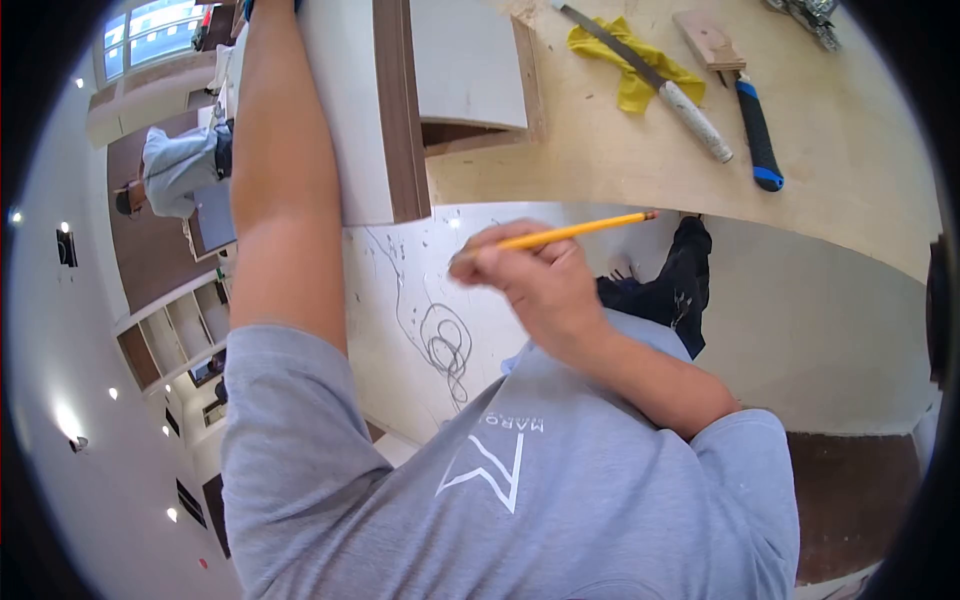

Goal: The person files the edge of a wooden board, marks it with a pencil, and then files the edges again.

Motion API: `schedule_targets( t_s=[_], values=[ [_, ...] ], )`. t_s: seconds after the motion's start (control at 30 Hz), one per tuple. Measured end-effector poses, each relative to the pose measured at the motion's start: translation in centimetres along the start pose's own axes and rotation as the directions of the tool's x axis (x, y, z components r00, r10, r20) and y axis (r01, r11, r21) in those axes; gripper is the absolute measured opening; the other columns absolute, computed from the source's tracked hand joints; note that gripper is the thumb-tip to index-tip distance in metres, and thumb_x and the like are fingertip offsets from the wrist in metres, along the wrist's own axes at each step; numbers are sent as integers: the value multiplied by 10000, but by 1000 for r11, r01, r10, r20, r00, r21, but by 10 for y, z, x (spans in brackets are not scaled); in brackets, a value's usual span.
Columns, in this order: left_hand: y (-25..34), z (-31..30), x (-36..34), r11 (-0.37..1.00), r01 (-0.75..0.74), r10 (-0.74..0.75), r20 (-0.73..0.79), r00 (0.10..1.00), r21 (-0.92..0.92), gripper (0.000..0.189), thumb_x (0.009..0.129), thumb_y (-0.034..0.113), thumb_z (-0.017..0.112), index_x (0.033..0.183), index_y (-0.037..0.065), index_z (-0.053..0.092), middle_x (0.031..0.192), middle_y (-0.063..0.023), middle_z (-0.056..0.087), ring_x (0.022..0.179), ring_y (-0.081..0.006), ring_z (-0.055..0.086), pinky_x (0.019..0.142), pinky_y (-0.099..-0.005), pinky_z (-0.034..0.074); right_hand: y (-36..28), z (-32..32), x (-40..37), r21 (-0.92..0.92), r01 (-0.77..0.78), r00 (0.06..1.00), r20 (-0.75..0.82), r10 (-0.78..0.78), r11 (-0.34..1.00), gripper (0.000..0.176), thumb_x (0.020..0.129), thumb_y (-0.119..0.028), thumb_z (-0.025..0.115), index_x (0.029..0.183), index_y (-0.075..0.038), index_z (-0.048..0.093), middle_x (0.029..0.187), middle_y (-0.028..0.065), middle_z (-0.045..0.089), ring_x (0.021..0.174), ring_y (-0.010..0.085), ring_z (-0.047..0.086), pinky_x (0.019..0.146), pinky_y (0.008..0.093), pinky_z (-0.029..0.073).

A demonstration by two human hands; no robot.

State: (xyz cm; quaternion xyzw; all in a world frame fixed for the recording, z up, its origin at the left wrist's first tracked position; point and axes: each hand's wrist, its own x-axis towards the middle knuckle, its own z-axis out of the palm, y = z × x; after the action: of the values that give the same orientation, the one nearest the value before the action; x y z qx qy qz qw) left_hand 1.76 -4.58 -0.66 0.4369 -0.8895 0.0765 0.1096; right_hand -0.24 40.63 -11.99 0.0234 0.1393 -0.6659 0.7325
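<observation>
My right hand point(545, 290) pinches a yellow pencil point(570, 233) in front of my chest. The pencil's eraser end points right, while its other end is hidden at my blurred fingers. My left arm point(285, 180) reaches up along a white panel point(345, 110) with a brown edge point(402, 110). The left hand lies beyond the top of the view. Just past my right hand, the panel's near corner overhangs the edge of a plywood worktop point(600, 165).
On the worktop lie a file point(650, 80) with a wrapped handle, a yellow cloth point(640, 85), a tool with a black-and-blue handle point(757, 135) and a wood block point(708, 40). A cable point(445, 340) coils on the floor. Another person point(185, 165) bends over at far left.
</observation>
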Motion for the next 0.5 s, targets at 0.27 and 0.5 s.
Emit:
schedule_targets(
  t_s=[0.27,0.5],
  values=[
    [-19,11,17,989,-136,138,-34,990,54,479,971,422,401,1018,23,661,1001,-247,669,1009,-446,609,863,-491,468,-88,20,140,294,313,945,-1,-328,903,149,899,-61,631,1001,47,627,923,128,673,884,220,673,848,338,564],
    [-15,9,9,994,-102,101,-39,994,-38,491,959,441,434,1006,16,676,996,-240,673,978,-434,618,841,-486,470,-118,31,218,222,376,923,1,-385,900,168,909,-105,629,1019,20,646,971,132,687,909,218,670,871,331,551]
  ],
)
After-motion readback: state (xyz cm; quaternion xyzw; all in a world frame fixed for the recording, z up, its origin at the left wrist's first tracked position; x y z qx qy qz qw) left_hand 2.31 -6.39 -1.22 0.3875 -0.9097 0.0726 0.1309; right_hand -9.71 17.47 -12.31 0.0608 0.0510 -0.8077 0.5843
